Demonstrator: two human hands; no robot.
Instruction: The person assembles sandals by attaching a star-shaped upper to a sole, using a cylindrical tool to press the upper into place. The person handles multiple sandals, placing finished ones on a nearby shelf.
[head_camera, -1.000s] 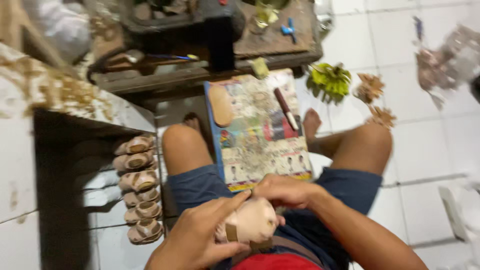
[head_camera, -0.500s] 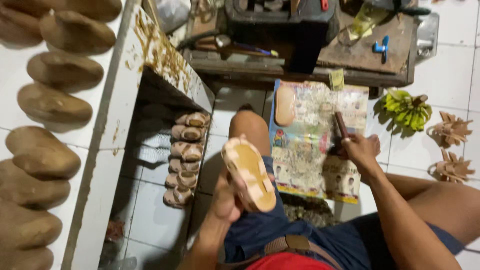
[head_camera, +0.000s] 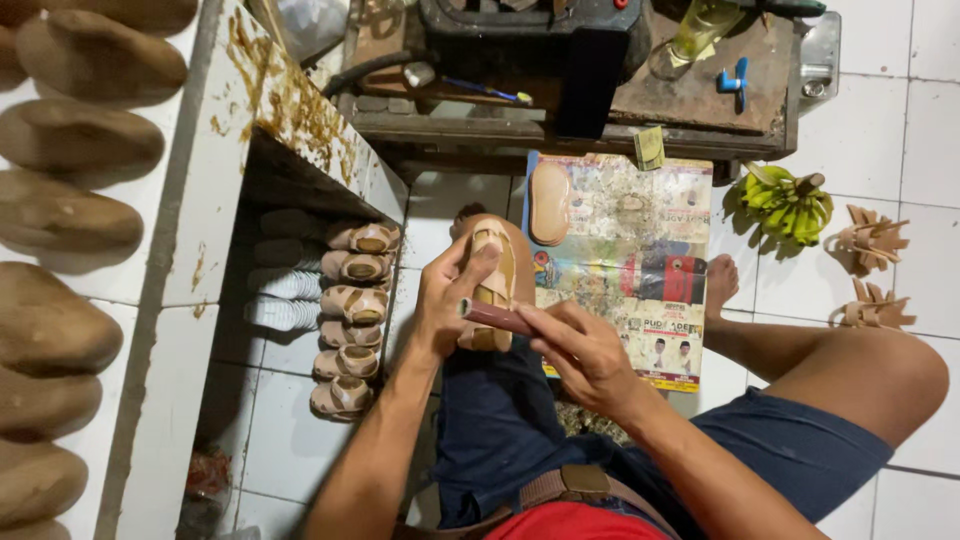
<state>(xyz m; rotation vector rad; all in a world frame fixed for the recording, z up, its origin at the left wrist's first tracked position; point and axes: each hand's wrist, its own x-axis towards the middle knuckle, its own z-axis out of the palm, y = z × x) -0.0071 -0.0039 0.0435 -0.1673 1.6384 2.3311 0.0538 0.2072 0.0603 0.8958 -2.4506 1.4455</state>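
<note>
Since half a second earlier, the right hand had left the printed sheet and gripped a dark stick against the sandal. The left hand clasped that sandal on the knee. Finished sandals filled the shelf under the worktop.

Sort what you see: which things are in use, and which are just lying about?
In use: sandal in left hand; brown tool in right hand.

Lying about: bananas; blue wingnut; loose sole; shelf sandals.

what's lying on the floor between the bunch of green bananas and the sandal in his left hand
In the head view, a printed paper sheet lies between the bananas and the held sandal, with a loose tan sole on its near corner.
</note>
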